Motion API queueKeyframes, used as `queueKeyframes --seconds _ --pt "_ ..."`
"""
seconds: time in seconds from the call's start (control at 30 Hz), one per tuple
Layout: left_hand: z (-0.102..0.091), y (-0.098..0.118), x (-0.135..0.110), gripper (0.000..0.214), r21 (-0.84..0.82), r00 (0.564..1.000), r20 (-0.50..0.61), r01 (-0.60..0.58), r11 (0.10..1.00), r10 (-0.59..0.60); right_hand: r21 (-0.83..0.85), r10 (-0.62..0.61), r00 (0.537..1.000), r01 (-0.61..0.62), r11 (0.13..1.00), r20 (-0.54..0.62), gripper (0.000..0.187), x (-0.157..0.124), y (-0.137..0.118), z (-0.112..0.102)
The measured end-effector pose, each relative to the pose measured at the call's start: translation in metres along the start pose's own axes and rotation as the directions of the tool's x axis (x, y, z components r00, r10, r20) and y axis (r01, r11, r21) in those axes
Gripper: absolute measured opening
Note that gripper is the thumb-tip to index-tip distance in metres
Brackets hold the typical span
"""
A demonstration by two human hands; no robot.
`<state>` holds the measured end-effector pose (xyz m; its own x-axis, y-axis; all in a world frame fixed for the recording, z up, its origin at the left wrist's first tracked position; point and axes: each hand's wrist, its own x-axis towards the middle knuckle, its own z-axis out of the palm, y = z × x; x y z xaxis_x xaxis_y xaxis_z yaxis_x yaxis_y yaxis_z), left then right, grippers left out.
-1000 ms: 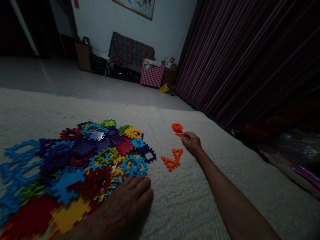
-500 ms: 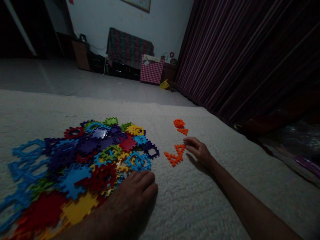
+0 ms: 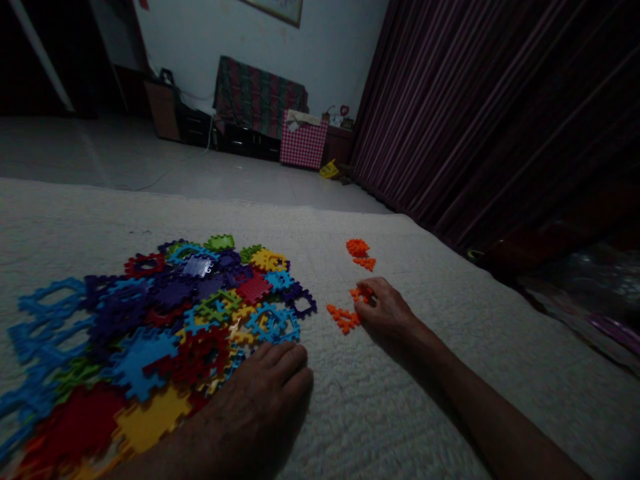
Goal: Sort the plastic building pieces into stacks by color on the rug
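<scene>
My right hand (image 3: 385,308) has its thumb and fingers closed around an orange triangular toothed piece (image 3: 361,293), which they partly cover. Another orange triangular piece (image 3: 344,318) lies against the bedding just left of the thumb. Beyond the hand are a small orange triangular piece (image 3: 365,263) and a rounded orange clump (image 3: 357,247). My left hand (image 3: 267,380) rests back upward at the right front of a heap of coloured toothed plastic pieces (image 3: 175,291). Its fingers look curled under and close together; whatever is beneath them is hidden.
A pale quilted bedspread (image 3: 400,413) lies under everything. The heap spreads to the left with blue frames (image 3: 55,297) and a red plate (image 3: 80,417). Dark curtains (image 3: 450,100) hang at right; a low cabinet (image 3: 245,138) stands across the floor.
My right hand has moved slightly left and nearer, from beside the upper orange triangle to closing its fingers on it. My left hand stays by the heap.
</scene>
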<state>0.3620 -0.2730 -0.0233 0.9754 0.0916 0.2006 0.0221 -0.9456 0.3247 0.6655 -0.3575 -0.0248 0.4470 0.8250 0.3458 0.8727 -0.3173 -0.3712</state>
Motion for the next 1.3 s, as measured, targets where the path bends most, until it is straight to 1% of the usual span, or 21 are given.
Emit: queueKeyframes --seconds 0.07,0.1,0.13,0.27,0.37,0.47,0.57,0.67,0.73,0.83,0.93,1.03,1.2,1.3 --pt "0.000 0.000 0.000 0.024 0.000 1.000 0.014 -0.004 1.000 0.004 -0.019 0.002 0.997 -0.003 1.000 -0.078 0.033 0.001 0.005 0.002" --pt "0.000 0.000 0.000 0.024 0.002 1.000 0.013 -0.005 1.000 0.005 -0.026 0.003 0.996 -0.005 1.000 -0.087 0.033 0.001 0.007 0.002" --pt "0.000 0.000 0.000 0.024 0.005 1.000 0.009 -0.006 1.000 0.005 -0.030 0.003 0.997 -0.005 1.000 -0.074 0.033 0.002 0.009 0.001" --pt "0.004 -0.001 -0.001 0.024 0.017 1.000 -0.008 0.003 1.000 -0.003 -0.021 -0.025 0.998 0.026 0.999 0.053 0.038 0.002 0.012 -0.008" --pt "0.004 0.000 -0.001 0.023 0.007 1.000 -0.002 0.006 1.000 -0.006 -0.034 -0.012 0.998 0.014 0.999 0.055 0.035 0.000 0.011 -0.009" --pt "0.003 0.000 -0.001 0.022 -0.005 1.000 0.003 -0.001 1.000 0.001 -0.020 0.027 1.000 -0.027 0.999 -0.010 0.035 -0.001 0.013 -0.006" --pt "0.002 0.000 -0.001 0.021 -0.003 1.000 -0.008 -0.006 1.000 0.006 0.038 0.067 0.989 -0.062 0.997 -0.134 0.040 0.006 0.023 -0.003" --pt "0.005 -0.002 -0.002 0.023 0.001 1.000 -0.018 -0.019 1.000 0.019 0.033 0.038 0.955 -0.029 0.999 -0.294 0.042 0.028 0.038 -0.001" --pt "0.006 -0.003 -0.002 0.021 0.008 0.999 -0.022 -0.023 1.000 0.023 0.017 0.022 0.935 -0.017 1.000 -0.355 0.038 0.047 0.047 0.002" --pt "0.007 -0.003 -0.001 0.021 0.023 1.000 -0.024 -0.013 1.000 0.013 0.015 0.036 0.907 -0.033 0.999 -0.419 0.033 0.070 0.056 0.010" --pt "0.004 -0.001 0.000 0.022 0.025 1.000 -0.020 -0.006 1.000 0.007 0.031 0.049 0.890 -0.040 0.999 -0.453 0.030 0.079 0.061 0.022" --pt "0.003 0.000 0.000 0.018 0.014 0.999 -0.035 -0.010 1.000 0.011 0.050 0.036 0.886 -0.015 0.999 -0.463 0.032 0.077 0.064 0.032" --pt "0.009 -0.005 -0.001 0.020 0.035 0.993 -0.111 -0.047 0.998 0.050 0.069 0.034 0.904 -0.005 0.998 -0.425 0.035 0.074 0.068 0.034" --pt "0.011 -0.006 -0.001 0.021 0.060 0.991 -0.118 -0.051 0.997 0.057 0.053 0.034 0.910 -0.014 0.998 -0.412 0.037 0.078 0.071 0.034"
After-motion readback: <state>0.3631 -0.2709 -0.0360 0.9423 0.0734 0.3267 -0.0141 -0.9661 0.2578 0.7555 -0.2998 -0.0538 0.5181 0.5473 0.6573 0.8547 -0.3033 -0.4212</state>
